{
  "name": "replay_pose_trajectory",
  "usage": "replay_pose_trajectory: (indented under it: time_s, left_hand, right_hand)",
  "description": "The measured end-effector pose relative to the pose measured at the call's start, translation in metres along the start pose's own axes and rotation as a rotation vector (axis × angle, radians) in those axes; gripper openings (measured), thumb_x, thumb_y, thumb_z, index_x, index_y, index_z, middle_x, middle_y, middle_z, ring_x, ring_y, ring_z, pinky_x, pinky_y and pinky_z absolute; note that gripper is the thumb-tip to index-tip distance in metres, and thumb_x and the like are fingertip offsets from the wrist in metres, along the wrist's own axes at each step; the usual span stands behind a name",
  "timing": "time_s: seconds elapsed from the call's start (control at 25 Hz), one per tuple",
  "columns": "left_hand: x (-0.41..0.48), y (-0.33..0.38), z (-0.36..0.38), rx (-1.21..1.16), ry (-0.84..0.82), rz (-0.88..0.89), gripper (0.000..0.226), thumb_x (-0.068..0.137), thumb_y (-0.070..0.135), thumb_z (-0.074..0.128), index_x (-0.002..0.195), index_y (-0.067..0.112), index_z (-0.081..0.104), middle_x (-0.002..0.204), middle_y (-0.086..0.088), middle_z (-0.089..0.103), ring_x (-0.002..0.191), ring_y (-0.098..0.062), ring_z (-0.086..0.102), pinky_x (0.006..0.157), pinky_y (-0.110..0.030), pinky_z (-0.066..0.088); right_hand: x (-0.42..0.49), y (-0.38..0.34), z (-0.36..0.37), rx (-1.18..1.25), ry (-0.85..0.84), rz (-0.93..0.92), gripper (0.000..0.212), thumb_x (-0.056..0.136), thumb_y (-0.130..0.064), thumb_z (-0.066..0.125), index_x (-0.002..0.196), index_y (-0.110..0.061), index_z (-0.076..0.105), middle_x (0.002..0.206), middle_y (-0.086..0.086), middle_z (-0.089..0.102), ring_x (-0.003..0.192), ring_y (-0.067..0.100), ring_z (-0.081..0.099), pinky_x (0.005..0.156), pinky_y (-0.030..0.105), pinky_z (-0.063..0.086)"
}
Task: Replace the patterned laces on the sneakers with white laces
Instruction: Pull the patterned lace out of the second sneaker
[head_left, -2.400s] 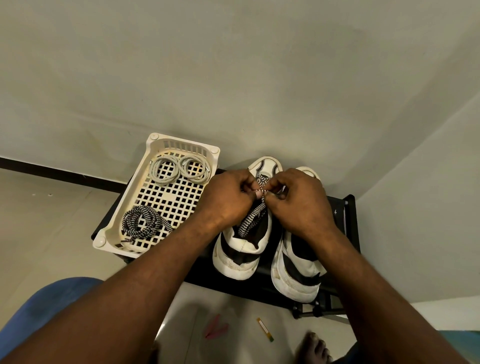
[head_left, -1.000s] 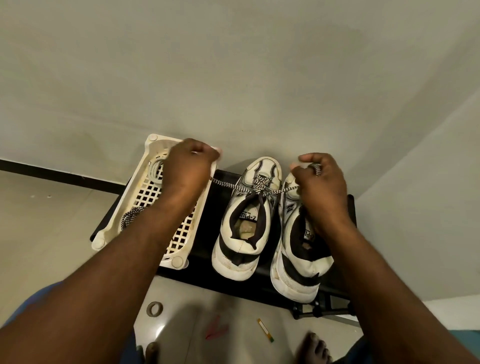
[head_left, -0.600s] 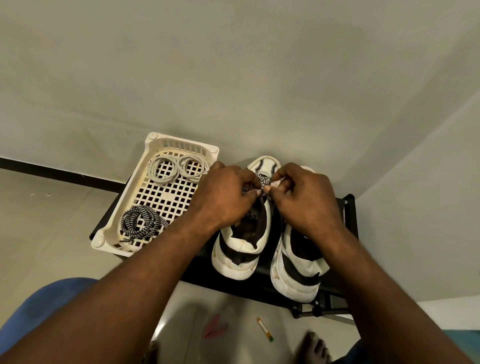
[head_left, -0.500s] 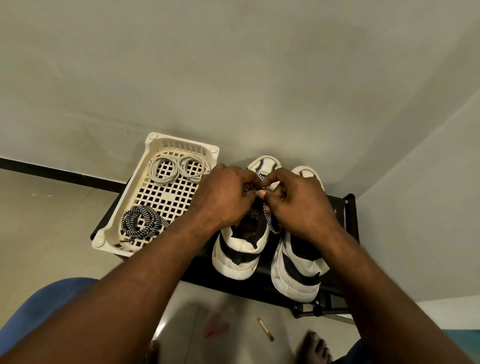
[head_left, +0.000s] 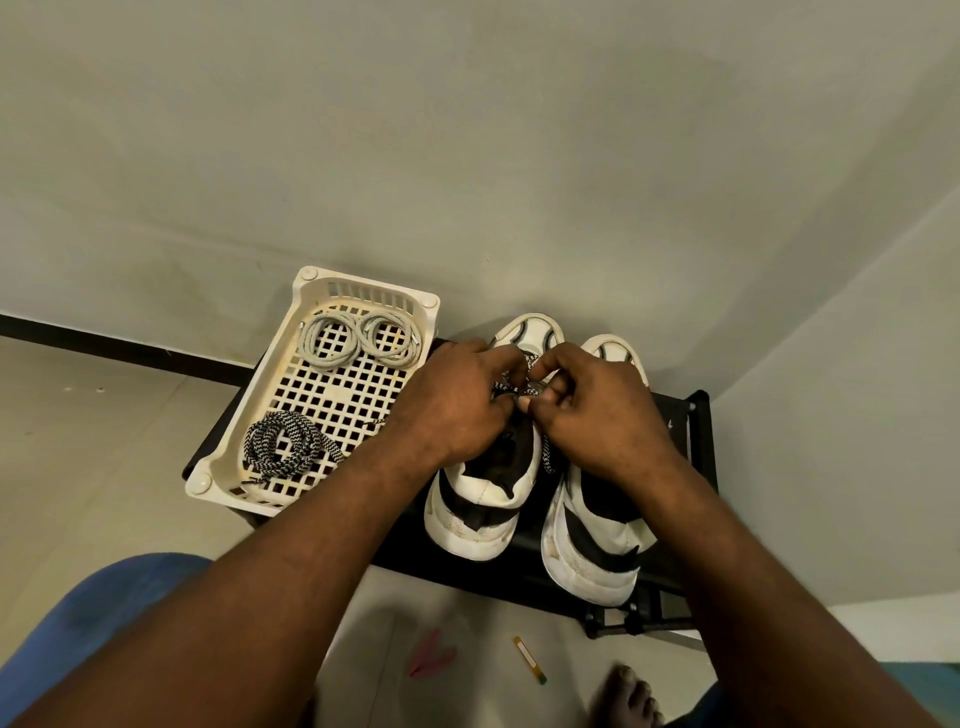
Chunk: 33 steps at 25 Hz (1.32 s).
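At the centre of the frame, a patterned lace (head_left: 506, 388) is being worked at the upper eyelets of the middle sneaker (head_left: 483, 512). This sneaker is standing on a black rack (head_left: 696, 431), just beside a second sneaker (head_left: 592, 551) at centre right. The lace is being pinched by the curled fingers of the left hand (head_left: 457, 415) and of the right hand (head_left: 597, 421), which are meeting just above the tongue. One loose end is hanging down between the two sneakers. The exact eyelet being addressed is being hidden by the fingers.

By judgement, the step in hand is the unthreading of the patterned lace from the middle sneaker. The step is being done well when:

- the lace is being slackened one crossing at a time, from the top eyelets toward the toe;
- the sneaker is being steadied so that it is not being dragged across the rack;
- the free end is being fed straight through each eyelet, so that the tip is not being snagged.

At the left of the frame, two coiled white laces (head_left: 330, 343) are being kept in the upper end of a cream basket (head_left: 363, 291). A coiled spare patterned lace (head_left: 280, 447) is lying in its lower end. Whether the second sneaker is laced cannot be told, since its eyelets are being covered by the right hand.
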<state>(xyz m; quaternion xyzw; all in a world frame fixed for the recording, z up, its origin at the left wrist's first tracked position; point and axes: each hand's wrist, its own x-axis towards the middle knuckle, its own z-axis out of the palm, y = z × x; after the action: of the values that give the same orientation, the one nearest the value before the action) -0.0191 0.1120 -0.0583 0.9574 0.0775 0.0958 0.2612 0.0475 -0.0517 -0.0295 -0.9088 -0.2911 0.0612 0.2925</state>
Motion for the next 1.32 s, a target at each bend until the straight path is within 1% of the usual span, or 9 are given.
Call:
replay_pose_trajectory:
  time_s: [0.16,0.32,0.48,0.72,0.8,0.96,1.08,1.2,1.32]
  left_hand:
    - [0.001,0.002,0.0,-0.12,-0.001,-0.069,0.021,0.089,0.025,0.069,0.109,0.032,0.068,0.103,0.003,0.061,0.101,-0.019,0.059,0.081,-0.033,0.045]
    - [-0.002,0.007,-0.001,-0.02,0.06,-0.04,0.023,0.091,0.027,0.067,0.114,0.029,0.067,0.105,0.004,0.063,0.096,-0.02,0.061,0.077,-0.033,0.047]
    - [-0.004,0.013,-0.002,0.05,0.148,-0.062,0.01,0.092,0.032,0.066,0.1,0.034,0.061,0.095,0.008,0.068,0.087,-0.018,0.064,0.072,-0.032,0.045]
    - [0.005,0.001,-0.006,-0.617,0.167,-0.571,0.002,0.084,0.026,0.067,0.084,0.024,0.067,0.087,0.005,0.073,0.09,-0.023,0.069,0.088,-0.045,0.056]
    - [0.005,0.005,-0.01,-0.6,0.095,-0.49,0.008,0.087,0.019,0.063,0.092,0.025,0.067,0.089,0.003,0.07,0.089,-0.023,0.068,0.081,-0.039,0.056]
    - [0.0,0.008,-0.016,-0.055,0.046,-0.031,0.025,0.084,0.027,0.064,0.108,0.034,0.067,0.109,0.007,0.061,0.095,-0.017,0.06,0.078,-0.034,0.051]
    - [0.0,0.006,-0.015,0.186,0.076,0.104,0.021,0.09,0.034,0.066,0.111,0.03,0.066,0.115,0.005,0.062,0.103,-0.023,0.061,0.078,-0.041,0.054]
    - [0.001,0.011,-0.011,0.217,0.109,0.091,0.013,0.092,0.03,0.066,0.105,0.029,0.066,0.104,0.006,0.065,0.092,-0.023,0.063,0.069,-0.035,0.048]
    - [0.004,0.01,-0.01,-0.251,0.17,-0.273,0.008,0.094,0.023,0.07,0.089,0.028,0.067,0.089,0.008,0.07,0.082,-0.015,0.067,0.067,-0.027,0.045]
  right_hand:
    - [0.001,0.0,-0.003,-0.012,-0.017,-0.003,0.034,0.081,-0.041,0.086,0.108,-0.035,0.065,0.075,-0.012,0.069,0.071,0.003,0.064,0.071,0.031,0.055]
    - [-0.001,-0.001,0.006,-0.131,-0.023,-0.058,0.048,0.078,-0.044,0.083,0.119,-0.035,0.059,0.08,-0.011,0.063,0.076,0.01,0.062,0.071,0.035,0.054]
    - [0.001,0.001,0.011,-0.14,0.005,-0.043,0.049,0.078,-0.046,0.079,0.121,-0.034,0.058,0.083,-0.012,0.065,0.079,0.013,0.065,0.075,0.037,0.057]
    - [0.001,0.002,0.013,-0.145,-0.016,-0.01,0.053,0.077,-0.055,0.082,0.12,-0.036,0.057,0.083,-0.011,0.067,0.082,0.013,0.065,0.075,0.035,0.055]
    - [0.002,0.003,0.012,-0.155,-0.015,-0.006,0.053,0.078,-0.054,0.081,0.121,-0.035,0.057,0.083,-0.01,0.067,0.082,0.014,0.066,0.075,0.035,0.055]
    - [0.004,0.006,0.014,-0.144,-0.007,-0.007,0.051,0.078,-0.044,0.077,0.123,-0.032,0.056,0.083,-0.008,0.068,0.083,0.018,0.067,0.075,0.035,0.055]
    - [0.003,0.006,0.015,-0.143,-0.011,0.002,0.056,0.077,-0.05,0.078,0.125,-0.033,0.055,0.085,-0.007,0.069,0.082,0.017,0.067,0.075,0.035,0.055]
    - [0.003,0.007,0.014,-0.127,-0.017,0.025,0.057,0.076,-0.053,0.081,0.124,-0.034,0.056,0.085,-0.008,0.069,0.083,0.017,0.067,0.077,0.035,0.055]
    - [0.003,0.006,0.012,-0.102,-0.029,0.052,0.058,0.075,-0.054,0.083,0.123,-0.034,0.056,0.082,-0.009,0.068,0.083,0.015,0.067,0.078,0.036,0.056]
